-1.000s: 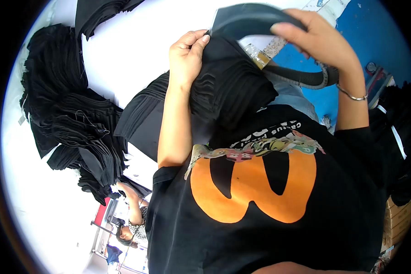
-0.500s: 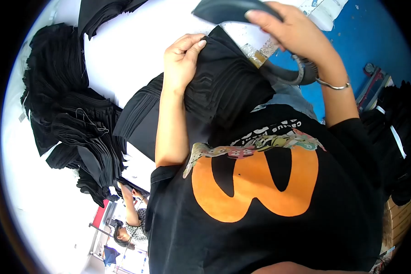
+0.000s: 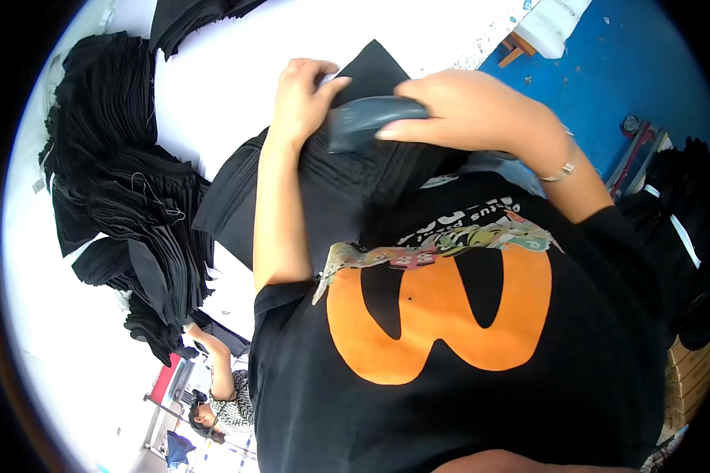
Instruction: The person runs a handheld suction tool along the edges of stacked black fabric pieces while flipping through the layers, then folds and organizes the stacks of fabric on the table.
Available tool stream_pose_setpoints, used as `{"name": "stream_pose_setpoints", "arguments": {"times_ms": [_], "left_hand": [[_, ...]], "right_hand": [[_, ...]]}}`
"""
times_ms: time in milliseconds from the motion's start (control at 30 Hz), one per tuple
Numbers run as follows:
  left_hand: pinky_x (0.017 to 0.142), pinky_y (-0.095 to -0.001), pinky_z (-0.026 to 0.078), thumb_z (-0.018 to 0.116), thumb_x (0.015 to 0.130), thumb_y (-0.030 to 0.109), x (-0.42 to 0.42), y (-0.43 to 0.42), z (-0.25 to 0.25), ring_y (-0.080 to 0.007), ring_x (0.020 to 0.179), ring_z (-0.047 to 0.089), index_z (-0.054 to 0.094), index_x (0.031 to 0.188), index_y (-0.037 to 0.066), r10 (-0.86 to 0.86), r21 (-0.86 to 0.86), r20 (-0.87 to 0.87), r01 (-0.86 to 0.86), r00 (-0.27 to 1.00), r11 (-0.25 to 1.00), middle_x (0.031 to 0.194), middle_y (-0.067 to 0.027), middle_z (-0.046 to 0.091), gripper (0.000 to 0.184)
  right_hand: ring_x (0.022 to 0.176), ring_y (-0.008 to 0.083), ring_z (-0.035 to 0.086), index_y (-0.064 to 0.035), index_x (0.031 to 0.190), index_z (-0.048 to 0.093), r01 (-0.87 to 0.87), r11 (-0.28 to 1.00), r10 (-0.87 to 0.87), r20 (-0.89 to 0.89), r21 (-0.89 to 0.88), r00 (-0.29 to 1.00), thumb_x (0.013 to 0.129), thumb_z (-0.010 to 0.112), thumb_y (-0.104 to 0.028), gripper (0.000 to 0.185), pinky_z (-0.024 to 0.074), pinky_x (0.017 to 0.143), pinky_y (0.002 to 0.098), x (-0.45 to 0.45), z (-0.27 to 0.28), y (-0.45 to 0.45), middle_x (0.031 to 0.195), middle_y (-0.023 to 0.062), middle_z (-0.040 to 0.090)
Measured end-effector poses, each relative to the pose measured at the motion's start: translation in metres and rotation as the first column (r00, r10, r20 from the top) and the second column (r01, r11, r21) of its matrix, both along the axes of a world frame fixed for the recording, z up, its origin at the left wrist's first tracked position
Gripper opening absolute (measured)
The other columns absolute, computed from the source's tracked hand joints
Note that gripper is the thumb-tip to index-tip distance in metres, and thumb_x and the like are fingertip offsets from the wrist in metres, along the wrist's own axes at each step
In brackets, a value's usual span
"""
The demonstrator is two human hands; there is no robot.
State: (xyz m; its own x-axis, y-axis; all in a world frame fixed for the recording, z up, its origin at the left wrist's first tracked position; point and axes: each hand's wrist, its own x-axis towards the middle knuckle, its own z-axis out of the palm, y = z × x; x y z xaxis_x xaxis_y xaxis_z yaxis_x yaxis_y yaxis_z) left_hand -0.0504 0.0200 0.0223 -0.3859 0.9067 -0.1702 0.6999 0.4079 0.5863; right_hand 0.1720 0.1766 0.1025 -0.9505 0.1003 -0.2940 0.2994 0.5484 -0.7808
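Observation:
My right hand (image 3: 481,110) holds a bent dark fabric piece (image 3: 375,122), thumb below and fingers above, over a stack of black fabric pieces (image 3: 347,181). At the stack's far left side, my left hand (image 3: 300,102) is open, with thumb and fingertips apart. The thumb tip lies near the edge of a black piece whose pointed corner (image 3: 375,67) sticks out beyond both hands. Part of the stack is hidden under the right hand and the bent piece. The lower stack fans out in layers to the left.
Large layered piles of black fabric (image 3: 110,102) lie on the white table (image 3: 213,79) at left. A co-worker (image 3: 221,394) reaches toward them from the lower left. At right are a blue floor (image 3: 607,63), a dark bundle with a white tie (image 3: 678,229) and cardboard boxes (image 3: 690,378).
My right hand has come down and left with the bent piece, from beyond the stack to over it. My left thumb and fingers have parted from the stack's corner.

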Motion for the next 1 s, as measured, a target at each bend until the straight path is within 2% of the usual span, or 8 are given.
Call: {"name": "stream_pose_setpoints", "arguments": {"times_ms": [100,233,300,433,600,767,900,1000], "left_hand": [[0.089,-0.0447,0.051,0.086,0.073,0.023,0.033,0.012,-0.003,-0.0386,0.094,0.060,0.071,0.108,0.000,-0.189,0.038,-0.271,0.207,0.944,0.978,0.109,-0.0192,0.065,0.044],[0.080,-0.0333,0.056,0.084,0.078,0.009,0.049,0.007,0.014,-0.0232,0.086,0.070,0.071,0.107,0.000,0.221,-0.115,0.414,-0.190,0.883,0.975,0.093,-0.0109,0.074,0.033],[0.077,-0.0310,0.056,0.082,0.079,0.006,0.051,-0.001,0.013,-0.0190,0.083,0.069,0.072,0.103,0.000,0.260,-0.075,0.474,-0.256,0.841,0.964,0.091,-0.0086,0.075,0.026],[0.076,-0.0274,0.056,0.079,0.082,-0.001,0.057,-0.003,0.019,-0.0121,0.079,0.067,0.075,0.092,0.000,0.296,0.008,0.598,-0.375,0.745,0.927,0.087,-0.0049,0.074,0.011],[0.079,-0.0227,0.053,0.080,0.079,-0.005,0.052,-0.014,0.022,-0.0097,0.082,0.064,0.074,0.089,-0.001,0.207,0.190,0.406,-0.304,0.890,0.934,0.090,-0.0020,0.072,0.012],[0.081,-0.0265,0.055,0.071,0.081,-0.010,0.042,-0.020,0.010,-0.0134,0.086,0.067,0.074,0.091,-0.002,0.240,0.131,0.615,-0.398,0.751,0.908,0.089,-0.0050,0.073,0.013],[0.083,-0.0320,0.055,0.076,0.074,-0.006,0.051,-0.040,0.057,-0.0207,0.087,0.070,0.076,0.089,0.004,-0.002,0.254,0.256,-0.066,0.967,0.965,0.093,-0.0074,0.076,0.017],[0.094,-0.0366,0.047,0.068,0.086,0.010,0.047,-0.063,0.077,-0.0246,0.101,0.069,0.077,0.099,0.008,-0.352,0.138,0.102,0.337,0.930,0.931,0.103,-0.0070,0.076,0.016]], "right_hand": [[0.065,0.0240,0.060,-0.0009,0.097,0.067,0.050,0.989,-0.039,0.078,-0.140,0.996,0.095,0.065,-0.047,0.047,0.0467,0.062,0.0356,0.046,0.010,0.029,0.070,0.0126,0.060],[0.065,0.0223,0.059,0.0006,0.099,0.068,0.299,0.946,-0.274,0.182,-0.127,0.944,0.097,0.064,-0.045,0.046,0.0467,0.063,0.0345,0.085,0.012,0.048,0.069,0.0105,0.058],[0.058,0.0191,0.058,-0.0018,0.094,0.072,0.362,0.917,-0.324,0.218,-0.166,0.921,0.095,0.065,-0.053,0.052,0.0439,0.054,0.0325,0.079,-0.007,0.050,0.065,0.0099,0.060],[0.049,0.0110,0.050,-0.0018,0.105,0.068,0.193,0.980,-0.199,-0.370,-0.052,0.907,0.098,0.064,-0.049,0.047,0.0427,0.047,0.0255,0.017,-0.053,0.033,0.064,0.0029,0.055],[0.046,0.0084,0.050,-0.0038,0.100,0.069,0.267,0.911,-0.279,0.006,-0.314,0.960,0.100,0.061,-0.043,0.040,0.0398,0.042,0.0238,0.047,-0.015,0.057,0.061,0.0016,0.054],[0.050,0.0095,0.052,-0.0040,0.109,0.070,0.282,0.943,-0.310,-0.159,-0.178,0.937,0.098,0.063,-0.048,0.046,0.0436,0.046,0.0234,0.024,-0.040,0.024,0.063,0.0018,0.056],[0.053,0.0067,0.055,-0.0061,0.121,0.068,0.407,0.903,-0.416,-0.040,-0.138,0.909,0.098,0.063,-0.048,0.048,0.0437,0.045,0.0235,0.044,-0.004,0.047,0.064,0.0001,0.053],[0.072,0.0304,0.066,-0.0015,0.108,0.071,0.434,0.859,-0.367,0.264,-0.272,0.892,0.097,0.068,-0.039,0.040,0.0533,0.071,0.0373,0.046,0.046,0.062,0.091,0.0147,0.076]]}}
